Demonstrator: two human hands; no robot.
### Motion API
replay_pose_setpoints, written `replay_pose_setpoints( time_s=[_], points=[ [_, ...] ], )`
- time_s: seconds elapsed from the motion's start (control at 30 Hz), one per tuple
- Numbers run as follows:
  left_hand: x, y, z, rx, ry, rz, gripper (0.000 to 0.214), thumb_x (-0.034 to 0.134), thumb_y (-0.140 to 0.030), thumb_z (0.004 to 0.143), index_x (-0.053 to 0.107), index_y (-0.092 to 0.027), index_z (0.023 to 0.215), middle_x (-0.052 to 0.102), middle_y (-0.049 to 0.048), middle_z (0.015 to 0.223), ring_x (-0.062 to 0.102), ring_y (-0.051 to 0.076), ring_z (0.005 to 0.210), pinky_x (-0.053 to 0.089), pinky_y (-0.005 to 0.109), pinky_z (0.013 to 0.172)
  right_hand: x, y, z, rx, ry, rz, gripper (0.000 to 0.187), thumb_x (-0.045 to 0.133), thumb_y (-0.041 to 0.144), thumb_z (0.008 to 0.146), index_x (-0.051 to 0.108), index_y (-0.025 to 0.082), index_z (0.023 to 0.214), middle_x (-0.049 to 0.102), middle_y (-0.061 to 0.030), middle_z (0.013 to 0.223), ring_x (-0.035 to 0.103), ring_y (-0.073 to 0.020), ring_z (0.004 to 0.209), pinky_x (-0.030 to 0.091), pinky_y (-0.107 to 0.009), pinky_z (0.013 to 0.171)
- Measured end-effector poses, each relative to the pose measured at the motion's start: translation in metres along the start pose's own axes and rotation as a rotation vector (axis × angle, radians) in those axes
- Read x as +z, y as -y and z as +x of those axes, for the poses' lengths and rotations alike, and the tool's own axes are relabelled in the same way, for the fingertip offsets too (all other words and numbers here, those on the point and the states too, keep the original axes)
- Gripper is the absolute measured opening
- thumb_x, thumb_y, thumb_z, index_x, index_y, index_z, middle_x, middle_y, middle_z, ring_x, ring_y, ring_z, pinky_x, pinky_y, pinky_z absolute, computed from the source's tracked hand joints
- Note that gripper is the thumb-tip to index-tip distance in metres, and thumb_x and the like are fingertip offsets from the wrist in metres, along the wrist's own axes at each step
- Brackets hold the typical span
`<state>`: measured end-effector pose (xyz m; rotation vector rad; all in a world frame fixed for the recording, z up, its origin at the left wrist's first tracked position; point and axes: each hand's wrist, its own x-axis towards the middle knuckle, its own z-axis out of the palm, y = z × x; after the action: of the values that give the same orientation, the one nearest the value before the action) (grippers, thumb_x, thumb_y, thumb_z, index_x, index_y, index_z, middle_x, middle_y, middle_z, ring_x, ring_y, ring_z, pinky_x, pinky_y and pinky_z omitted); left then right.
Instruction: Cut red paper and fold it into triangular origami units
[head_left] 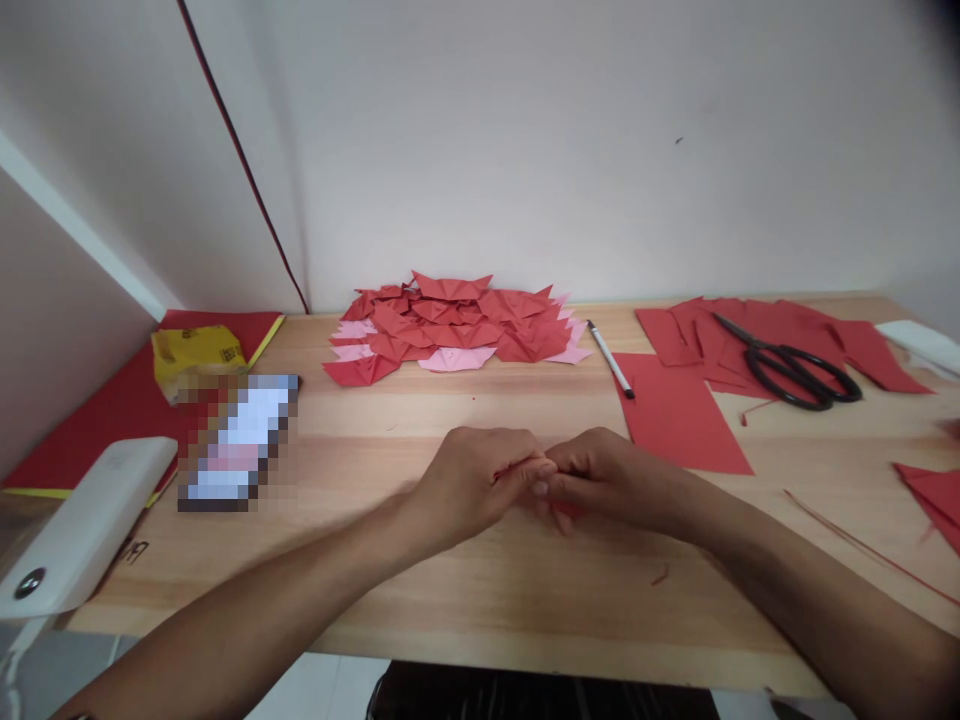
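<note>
My left hand (pixel 487 478) and my right hand (pixel 600 468) meet over the middle of the table, with fingers closed and thumbs almost touching. Between them is a small piece of red paper (pixel 570 509), mostly covered by the fingers, so its folds cannot be made out. Behind the hands lies a pile of folded red and pink paper shapes (pixel 457 312) with pointed ends. A flat red sheet (pixel 679 425) rests just beyond my right hand, and a white pen (pixel 611 360) with a black tip touches its left edge.
Black-handled scissors (pixel 795 370) lie on several red paper sheets (pixel 675 335) at the back right. Left are a blurred-out phone (pixel 238 440), a yellow packet (pixel 199 360) and a white lamp-like device (pixel 97 520). Thin red strips (pixel 862 545) and more red paper (pixel 934 495) lie right.
</note>
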<state>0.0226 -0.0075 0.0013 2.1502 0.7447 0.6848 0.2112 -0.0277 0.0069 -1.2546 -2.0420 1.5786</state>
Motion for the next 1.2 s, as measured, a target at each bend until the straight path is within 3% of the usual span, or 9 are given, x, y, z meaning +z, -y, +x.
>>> replay_pose_setpoints(
  time_s=[0.17, 0.47, 0.73, 0.93, 1.03, 1.1, 1.2],
  points=[
    [-0.002, 0.001, 0.001, -0.025, 0.0, -0.085, 0.024, 0.05, -0.025, 0.091, 0.064, -0.014, 0.075, 0.068, -0.001, 0.07, 0.061, 0.008, 0.067, 0.041, 0.015, 0.065, -0.002, 0.0, 0.0, -0.038, -0.01, -0.057, 0.034, 0.045, 0.034, 0.092, 0.062, 0.017, 0.068, 0.061, 0.0017, 0.058, 0.054, -0.0095, 0.055, 0.039, -0.021, 0.057],
    [-0.011, 0.002, 0.005, -0.169, -0.127, -0.135, 0.021, 0.056, -0.026, 0.087, 0.065, -0.014, 0.071, 0.061, -0.0029, 0.064, 0.051, 0.007, 0.061, 0.036, 0.016, 0.057, -0.009, 0.002, -0.005, 0.115, -0.081, -0.094, 0.046, 0.044, 0.052, 0.09, 0.059, 0.018, 0.065, 0.051, 0.0043, 0.05, 0.044, -0.0073, 0.048, 0.033, -0.02, 0.049],
    [-0.014, 0.015, 0.009, -0.468, -0.193, -0.441, 0.026, 0.071, -0.035, 0.073, 0.059, -0.014, 0.064, 0.044, -0.0068, 0.044, 0.035, 0.004, 0.04, 0.024, 0.017, 0.039, -0.014, -0.004, -0.007, 0.068, -0.02, -0.05, 0.045, 0.04, 0.051, 0.093, 0.06, 0.018, 0.07, 0.055, 0.0031, 0.054, 0.047, -0.0079, 0.05, 0.035, -0.02, 0.051],
    [-0.017, 0.022, 0.012, -0.412, -0.274, -0.686, 0.036, 0.06, -0.047, 0.081, 0.054, -0.014, 0.068, 0.054, -0.0024, 0.055, 0.045, 0.005, 0.042, 0.033, 0.017, 0.041, -0.016, -0.002, -0.005, 0.103, -0.141, -0.015, 0.047, 0.038, 0.053, 0.092, 0.056, 0.018, 0.066, 0.054, 0.0031, 0.051, 0.047, -0.0097, 0.049, 0.037, -0.023, 0.054],
    [-0.012, 0.021, 0.011, -0.421, -0.145, -0.758, 0.035, 0.069, -0.045, 0.074, 0.058, -0.013, 0.082, 0.059, -0.0007, 0.067, 0.052, 0.007, 0.049, 0.038, 0.019, 0.044, -0.012, -0.001, -0.002, 0.066, -0.237, 0.003, 0.048, 0.036, 0.054, 0.093, 0.057, 0.018, 0.068, 0.058, 0.0012, 0.054, 0.051, -0.0116, 0.053, 0.04, -0.025, 0.058],
    [-0.008, 0.019, 0.01, -0.425, -0.047, -0.79, 0.036, 0.072, -0.043, 0.072, 0.058, -0.013, 0.086, 0.059, 0.0002, 0.069, 0.053, 0.009, 0.053, 0.041, 0.021, 0.048, -0.006, 0.0, -0.001, 0.016, -0.224, 0.029, 0.05, 0.034, 0.053, 0.094, 0.058, 0.018, 0.068, 0.062, -0.0008, 0.059, 0.054, -0.0128, 0.058, 0.042, -0.025, 0.061],
    [-0.006, 0.018, 0.008, -0.434, -0.022, -0.848, 0.031, 0.069, -0.04, 0.075, 0.058, -0.012, 0.08, 0.057, -0.0001, 0.066, 0.051, 0.008, 0.054, 0.039, 0.021, 0.051, 0.003, 0.003, -0.001, -0.064, -0.157, 0.006, 0.052, 0.032, 0.05, 0.096, 0.059, 0.018, 0.066, 0.065, -0.0023, 0.068, 0.057, -0.0131, 0.064, 0.043, -0.025, 0.066]
  ],
)
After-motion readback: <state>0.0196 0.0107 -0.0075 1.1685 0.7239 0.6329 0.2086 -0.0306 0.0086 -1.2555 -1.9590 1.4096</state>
